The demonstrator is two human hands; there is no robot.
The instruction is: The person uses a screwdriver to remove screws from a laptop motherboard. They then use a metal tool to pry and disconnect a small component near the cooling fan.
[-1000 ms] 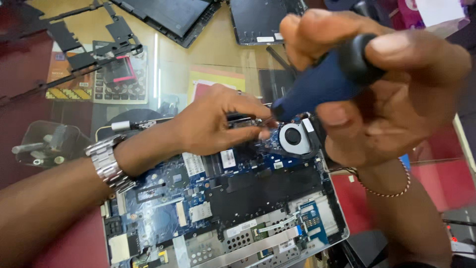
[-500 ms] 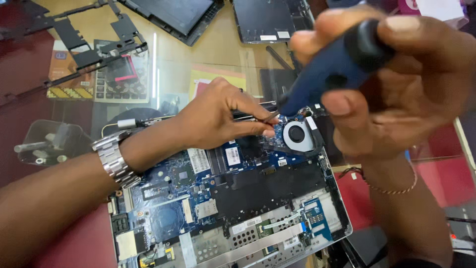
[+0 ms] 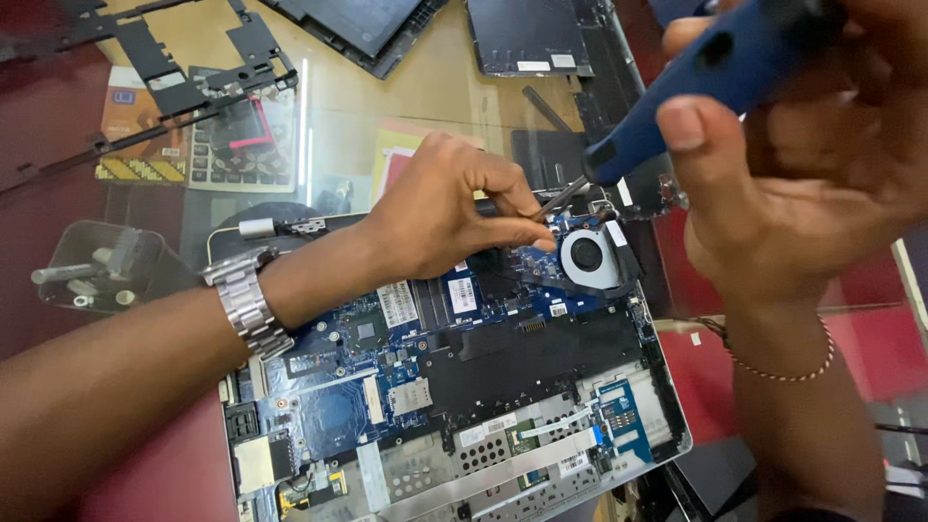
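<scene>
An opened laptop (image 3: 667,425) lies on the table with its blue circuit board (image 3: 338,406) and round cooling fan (image 3: 586,255) bared. My right hand (image 3: 802,184) grips the blue handle of a screwdriver (image 3: 706,68), close to the camera. Its thin shaft slants down-left to a spot just left of the fan. My left hand (image 3: 445,213), with a metal watch (image 3: 246,304) on its wrist, rests on the board. Its fingertips pinch around the screwdriver's tip. What lies under the tip is hidden by the fingers.
Dark laptop covers (image 3: 367,24) and a black panel (image 3: 532,34) lie at the table's far edge. A black plastic frame (image 3: 155,68) and a calculator (image 3: 242,145) sit at far left. A clear lid with small parts (image 3: 92,271) is at left.
My right hand and the screwdriver have risen toward the upper right of the view. The camera has drawn closer. My left hand has stayed by the fan.
</scene>
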